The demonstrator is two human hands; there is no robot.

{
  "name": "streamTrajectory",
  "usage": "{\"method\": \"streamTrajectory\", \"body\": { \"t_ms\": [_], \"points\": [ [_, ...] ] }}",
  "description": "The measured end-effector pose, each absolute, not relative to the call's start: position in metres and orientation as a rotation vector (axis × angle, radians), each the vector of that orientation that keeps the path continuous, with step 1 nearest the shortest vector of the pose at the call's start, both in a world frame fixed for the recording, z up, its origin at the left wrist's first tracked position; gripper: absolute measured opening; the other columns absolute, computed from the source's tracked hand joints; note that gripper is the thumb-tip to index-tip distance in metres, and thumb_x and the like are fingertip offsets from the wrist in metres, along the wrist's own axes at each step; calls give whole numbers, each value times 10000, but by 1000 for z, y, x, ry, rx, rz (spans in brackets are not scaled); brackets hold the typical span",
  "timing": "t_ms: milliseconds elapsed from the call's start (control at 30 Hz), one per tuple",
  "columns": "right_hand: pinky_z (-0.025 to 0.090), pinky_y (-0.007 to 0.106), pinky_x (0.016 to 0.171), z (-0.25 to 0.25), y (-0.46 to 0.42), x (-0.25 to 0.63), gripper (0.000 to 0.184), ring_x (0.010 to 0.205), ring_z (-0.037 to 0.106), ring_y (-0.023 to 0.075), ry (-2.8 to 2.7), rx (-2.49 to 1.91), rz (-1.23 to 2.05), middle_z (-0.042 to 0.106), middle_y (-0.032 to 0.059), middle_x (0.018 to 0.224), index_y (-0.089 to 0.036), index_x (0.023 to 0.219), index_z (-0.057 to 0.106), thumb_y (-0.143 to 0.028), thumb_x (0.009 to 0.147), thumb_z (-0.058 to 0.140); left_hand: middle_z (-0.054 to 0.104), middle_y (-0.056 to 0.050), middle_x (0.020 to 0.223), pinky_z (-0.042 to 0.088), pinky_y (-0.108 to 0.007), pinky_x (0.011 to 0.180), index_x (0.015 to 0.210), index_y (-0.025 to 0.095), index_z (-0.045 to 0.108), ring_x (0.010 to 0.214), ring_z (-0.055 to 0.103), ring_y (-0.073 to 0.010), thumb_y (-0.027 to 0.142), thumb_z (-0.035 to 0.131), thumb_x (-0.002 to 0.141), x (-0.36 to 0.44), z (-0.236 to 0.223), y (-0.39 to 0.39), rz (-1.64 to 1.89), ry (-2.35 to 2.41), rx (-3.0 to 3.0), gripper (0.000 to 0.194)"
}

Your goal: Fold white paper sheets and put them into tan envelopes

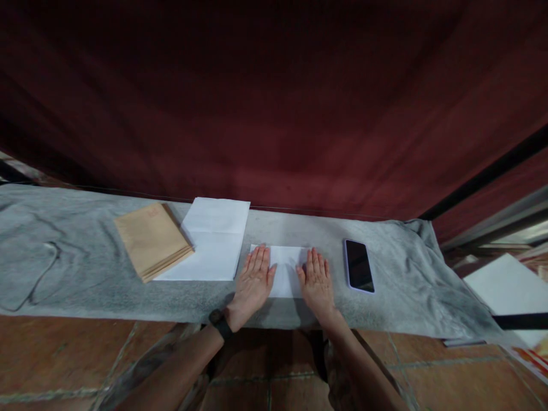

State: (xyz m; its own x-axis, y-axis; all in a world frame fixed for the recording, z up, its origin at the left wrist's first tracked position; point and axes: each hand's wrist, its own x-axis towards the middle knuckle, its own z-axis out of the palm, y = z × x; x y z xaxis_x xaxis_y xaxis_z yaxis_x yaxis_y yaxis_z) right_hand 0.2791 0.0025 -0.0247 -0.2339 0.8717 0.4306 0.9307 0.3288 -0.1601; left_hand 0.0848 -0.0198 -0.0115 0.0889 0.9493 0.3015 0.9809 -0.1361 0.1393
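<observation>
White paper (286, 277), probably light, limp and easily creased, best gripped by its twelve-o'clock edge, lies on the tabletop (295, 228) under the left hand (256, 273) at nine o'clock and the right hand (316, 281) at three, both flat, palms down, fingers straight.

A long, narrow surface runs across the view, covered by a grey cloth (295, 225) that wrinkles toward both ends; what lies beneath the cloth is hidden. On it, left of the middle, lies white paper (216, 245) with a crease across it, and a pile of brown envelopes (152, 242) rests partly on the cloth and partly over that paper's left side. A smaller white sheet (286, 271) lies flat near the middle, and right of it, apart, a dark-screened phone (359, 266) lies face up.
</observation>
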Motion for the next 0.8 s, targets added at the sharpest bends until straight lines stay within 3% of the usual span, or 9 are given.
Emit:
{"method": "streamTrajectory", "body": {
  "t_ms": [167, 300, 800],
  "points": [
    [304, 438, 1182, -16, -14, 256, 580, 1481, 260, 240, -2349, -1388, 7, 308, 142, 1591, -93, 1551, 240, -369, 1045, 302, 329, -164, 1582, 245, -462, 1223, 1510, 43, 303, 1496, 215, -243, 234, 296, 982, 100, -13, -35, -455, -1859, -2397, 562],
    [277, 436, 1201, -21, -24, 250, 576, 1470, 289, 230, -2405, -1356, 24, 341, 122, 1579, -114, 1540, 284, -400, 1043, 330, 349, -171, 1571, 244, -471, 1222, 1496, 28, 329, 1489, 235, -251, 154, 300, 939, 103, -18, -42, -407, -1821, -2436, 572],
    [289, 449, 1177, -27, -21, 270, 603, 1450, 330, 258, -2399, -1441, -115, 341, 144, 1574, -120, 1548, 266, -426, 1035, 348, 336, -173, 1575, 281, -470, 1206, 1511, 79, 320, 1490, 237, -265, 419, 385, 997, 97, -20, -41, -456, -1867, -2367, 620]
  ]
}}
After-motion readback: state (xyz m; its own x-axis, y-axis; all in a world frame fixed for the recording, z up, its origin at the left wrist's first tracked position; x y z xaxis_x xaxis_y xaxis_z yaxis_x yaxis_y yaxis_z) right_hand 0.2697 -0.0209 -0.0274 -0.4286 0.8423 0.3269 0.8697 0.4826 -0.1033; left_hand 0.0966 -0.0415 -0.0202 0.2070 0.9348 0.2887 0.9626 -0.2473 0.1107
